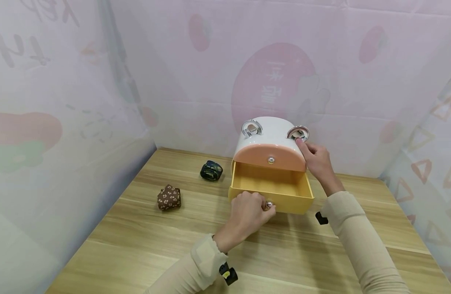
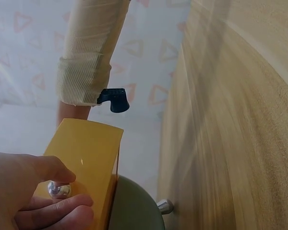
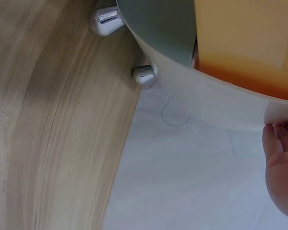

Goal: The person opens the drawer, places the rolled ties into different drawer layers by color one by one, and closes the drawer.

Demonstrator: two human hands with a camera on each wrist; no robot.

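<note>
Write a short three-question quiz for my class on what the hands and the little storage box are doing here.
1. True or false: the yellow drawer is pulled out.
2. Which hand pinches the drawer knob? A) left hand B) right hand C) neither
3. Fill in: the right hand rests on the box near a silver ____ on its top.

Key
1. True; its inside shows and looks empty.
2. A; the left hand's fingers curl round the knob.
3. Ring. The two folded cloth bundles, brown and dark green, lie untouched on the table.
</note>
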